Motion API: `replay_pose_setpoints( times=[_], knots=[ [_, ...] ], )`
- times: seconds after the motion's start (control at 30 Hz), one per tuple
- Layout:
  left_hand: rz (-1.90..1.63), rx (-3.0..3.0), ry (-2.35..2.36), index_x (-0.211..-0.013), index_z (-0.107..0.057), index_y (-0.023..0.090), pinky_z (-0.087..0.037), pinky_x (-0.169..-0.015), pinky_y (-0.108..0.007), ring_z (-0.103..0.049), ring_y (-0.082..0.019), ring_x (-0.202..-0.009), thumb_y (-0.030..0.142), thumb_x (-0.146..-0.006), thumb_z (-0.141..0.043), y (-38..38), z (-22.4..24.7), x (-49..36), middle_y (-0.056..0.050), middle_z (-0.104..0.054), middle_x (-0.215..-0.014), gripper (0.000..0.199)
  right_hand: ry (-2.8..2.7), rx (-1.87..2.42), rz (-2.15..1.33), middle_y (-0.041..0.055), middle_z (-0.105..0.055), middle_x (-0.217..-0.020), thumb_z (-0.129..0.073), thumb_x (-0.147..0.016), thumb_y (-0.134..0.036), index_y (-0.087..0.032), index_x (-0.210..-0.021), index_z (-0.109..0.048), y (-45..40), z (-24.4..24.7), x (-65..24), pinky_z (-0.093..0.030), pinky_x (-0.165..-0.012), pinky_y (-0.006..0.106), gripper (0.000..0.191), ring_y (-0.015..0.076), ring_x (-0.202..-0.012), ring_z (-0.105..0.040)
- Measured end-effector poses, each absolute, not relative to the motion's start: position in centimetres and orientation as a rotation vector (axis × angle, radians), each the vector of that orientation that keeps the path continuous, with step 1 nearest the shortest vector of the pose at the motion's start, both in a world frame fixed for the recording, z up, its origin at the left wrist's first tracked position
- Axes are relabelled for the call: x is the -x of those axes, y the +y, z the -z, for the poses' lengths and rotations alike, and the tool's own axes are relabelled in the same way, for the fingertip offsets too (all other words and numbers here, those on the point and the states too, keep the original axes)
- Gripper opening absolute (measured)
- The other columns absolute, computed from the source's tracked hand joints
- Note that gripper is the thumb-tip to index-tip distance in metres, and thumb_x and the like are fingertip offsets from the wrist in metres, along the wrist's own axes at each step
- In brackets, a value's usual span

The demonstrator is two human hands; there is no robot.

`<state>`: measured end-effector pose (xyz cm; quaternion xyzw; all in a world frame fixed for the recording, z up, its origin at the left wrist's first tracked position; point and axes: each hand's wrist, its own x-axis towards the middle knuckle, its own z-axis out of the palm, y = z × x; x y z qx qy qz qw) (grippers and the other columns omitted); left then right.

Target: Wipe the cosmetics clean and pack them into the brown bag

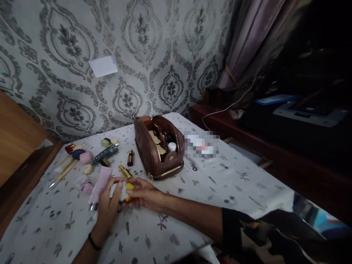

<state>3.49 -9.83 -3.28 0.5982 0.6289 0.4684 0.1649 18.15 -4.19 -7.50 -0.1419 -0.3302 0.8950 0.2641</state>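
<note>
My left hand (110,198) is closed around a white, crumpled-looking piece (115,189), perhaps tissue. My right hand (141,192) pinches a small yellow object (129,190) pressed against it; whether the two are joined I cannot tell. Just beyond my fingers lies a gold lipstick-like tube (125,171), and past it a black and gold one (130,158). A pink squeeze tube (102,181) rests by my left hand, partly covered by it. Behind my right hand stands a brown toiletry bag (145,154), unzipped, with gold items and a white-capped container (172,147) inside.
Left of the bag lie a dark green tube (105,154), makeup sponges (86,157), brushes (63,173) and a small purple-and-clear pack (86,185). A blurred patch (202,144) is right of the bag. The patterned cloth (170,234) covers the table; a wall stands behind.
</note>
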Motion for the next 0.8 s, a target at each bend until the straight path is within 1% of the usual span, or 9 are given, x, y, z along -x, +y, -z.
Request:
replay_pose_setpoints(
  times=[0.17, 0.27, 0.4, 0.47, 0.57, 0.67, 0.73, 0.8],
  knots=[
    [-1.351, -1.676, 1.803, -0.091, -0.064, 0.02, -0.051, -0.069, -0.028, -0.063, -0.019, -0.076, 0.048, -0.093, -0.048, -9.9, 3.2, -3.4, -0.003, -0.068, -0.084, 0.033, -0.912, 0.365, -2.417, -0.0014, -0.072, -0.083, -0.093, -0.061, -0.042, -0.021, -0.109, -0.044, -4.2, 8.1, -18.0, -0.049, -0.061, 0.024, 0.071, 0.0168, -0.069, -0.073],
    [-1.37, -1.669, 1.811, -0.087, -0.063, 0.02, -0.051, -0.071, -0.028, -0.062, -0.018, -0.076, 0.049, -0.093, -0.048, -9.7, 3.0, -3.4, -0.002, -0.067, -0.081, 0.033, -0.915, 0.343, -2.428, -0.0006, -0.072, -0.083, -0.091, -0.063, -0.044, -0.021, -0.112, -0.044, -4.1, 8.3, -17.9, -0.048, -0.062, 0.024, 0.072, 0.0176, -0.07, -0.073],
    [-1.378, -1.59, 1.871, -0.085, -0.063, 0.02, -0.05, -0.065, -0.027, -0.061, -0.018, -0.072, 0.05, -0.094, -0.045, -9.5, 2.8, -3.2, -0.002, -0.067, -0.079, 0.036, -0.91, 0.33, -2.476, 0.0015, -0.074, -0.085, -0.088, -0.064, -0.051, -0.022, -0.111, -0.045, -4.1, 7.9, -18.1, -0.048, -0.064, 0.023, 0.071, 0.0177, -0.072, -0.074],
    [-1.366, -1.57, 1.879, -0.087, -0.064, 0.02, -0.051, -0.065, -0.027, -0.062, -0.019, -0.075, 0.05, -0.094, -0.045, -9.5, 2.9, -3.0, -0.003, -0.068, -0.081, 0.036, -0.902, 0.332, -2.501, 0.0026, -0.075, -0.086, -0.086, -0.064, -0.054, -0.022, -0.112, -0.046, -4.0, 7.7, -18.3, -0.048, -0.065, 0.024, 0.071, 0.0181, -0.072, -0.074],
    [-1.318, -1.63, 1.816, -0.097, -0.067, 0.02, -0.054, -0.075, -0.029, -0.067, -0.022, -0.091, 0.05, -0.095, -0.046, -9.6, 3.3, -2.7, -0.005, -0.072, -0.096, 0.036, -0.881, 0.325, -2.51, 0.0019, -0.074, -0.086, -0.082, -0.07, -0.053, -0.023, -0.116, -0.047, -4.0, 7.6, -18.5, -0.048, -0.066, 0.026, 0.065, 0.0191, -0.072, -0.074],
    [-1.269, -1.733, 1.7, -0.111, -0.067, 0.02, -0.053, -0.094, -0.034, -0.065, -0.025, -0.11, 0.048, -0.094, -0.05, -9.8, 3.7, -2.6, -0.008, -0.072, -0.115, 0.037, -0.843, 0.31, -2.523, 0.0007, -0.073, -0.087, -0.074, -0.078, -0.055, -0.023, -0.117, -0.05, -3.9, 7.4, -18.8, -0.048, -0.065, 0.026, 0.056, 0.0189, -0.071, -0.074],
    [-1.249, -1.771, 1.633, -0.119, -0.065, 0.02, -0.051, -0.101, -0.037, -0.064, -0.025, -0.117, 0.046, -0.094, -0.051, -9.9, 3.9, -2.6, -0.009, -0.07, -0.122, 0.038, -0.83, 0.303, -2.542, 0.001, -0.072, -0.09, -0.07, -0.08, -0.057, -0.023, -0.117, -0.051, -3.8, 7.3, -18.9, -0.047, -0.064, 0.025, 0.053, 0.0184, -0.071, -0.073],
    [-1.227, -1.779, 1.586, -0.123, -0.063, 0.021, -0.051, -0.102, -0.038, -0.063, -0.025, -0.119, 0.045, -0.093, -0.053, -9.9, 3.9, -2.7, -0.009, -0.069, -0.125, 0.04, -0.845, 0.3, -2.553, 0.0017, -0.072, -0.095, -0.067, -0.082, -0.059, -0.023, -0.119, -0.051, -3.8, 7.3, -19.0, -0.047, -0.063, 0.024, 0.054, 0.0179, -0.071, -0.073]
  ],
)
